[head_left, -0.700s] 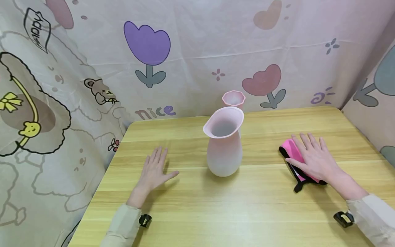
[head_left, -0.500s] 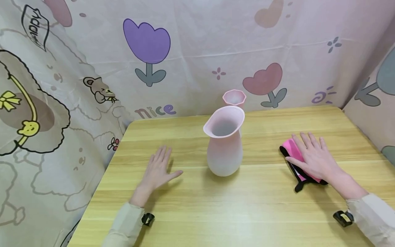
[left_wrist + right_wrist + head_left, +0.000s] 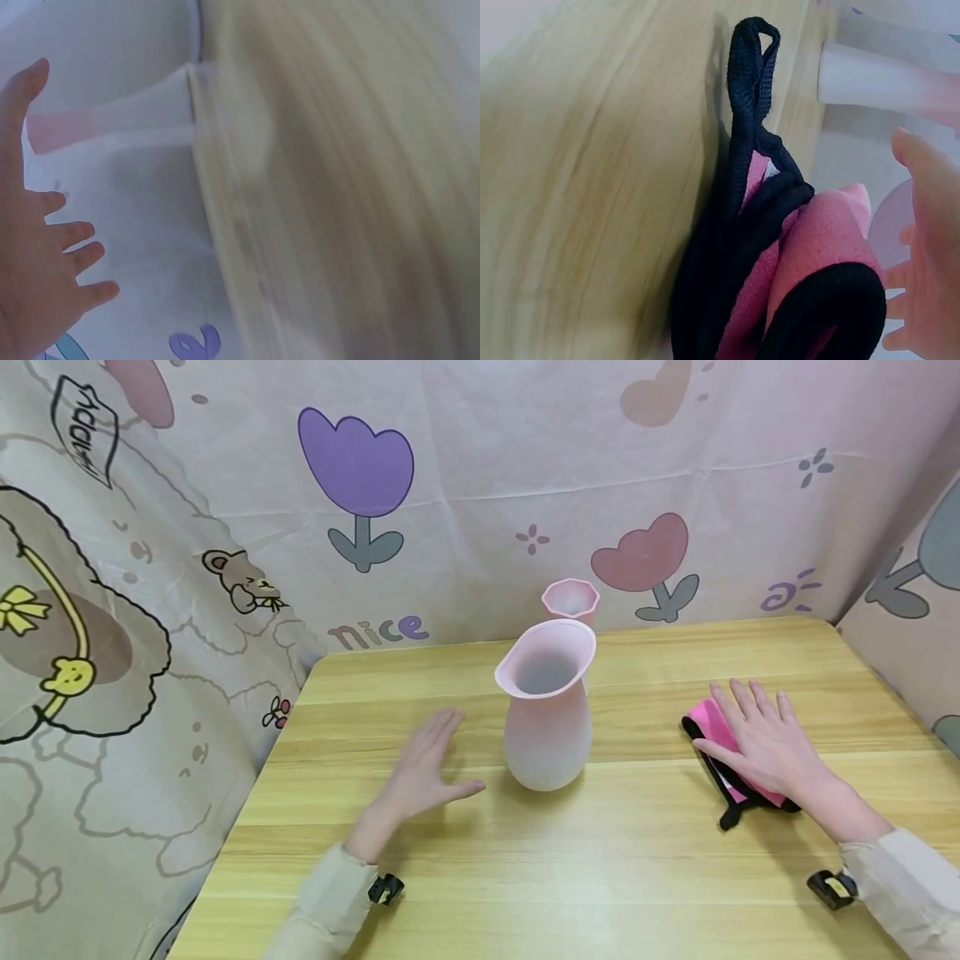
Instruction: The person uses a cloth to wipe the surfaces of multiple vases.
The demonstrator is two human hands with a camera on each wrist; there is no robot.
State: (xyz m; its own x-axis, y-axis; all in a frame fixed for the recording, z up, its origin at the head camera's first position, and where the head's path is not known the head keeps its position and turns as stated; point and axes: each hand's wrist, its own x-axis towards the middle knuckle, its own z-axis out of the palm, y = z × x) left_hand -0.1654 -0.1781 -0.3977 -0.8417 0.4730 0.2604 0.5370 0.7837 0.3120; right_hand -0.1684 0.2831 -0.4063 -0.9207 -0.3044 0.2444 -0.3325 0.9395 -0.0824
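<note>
A pink-and-white vase (image 3: 547,735) with a flared, slanted lip stands upright near the middle of the table. To its left, my left hand (image 3: 420,777) is held with thumb spread from straight fingers, a short gap from the vase; nothing is in it. On the right lies a folded pink cloth (image 3: 829,232) with black edging and a black hanging loop (image 3: 751,75). My right hand (image 3: 765,743) is spread flat over the cloth, hiding part of it in the head view. In the right wrist view, its fingers extend straight beside the fold.
Behind the vase stands a second, slimmer pink-and-white vase (image 3: 572,599) with a faceted rim, mostly hidden. The wooden table (image 3: 600,877) ends against a patterned fabric backdrop (image 3: 480,460) at the back and left.
My left hand has moved right, closer to the large vase, and turned slightly. My right hand stays over the cloth; the vases and cloth have not moved.
</note>
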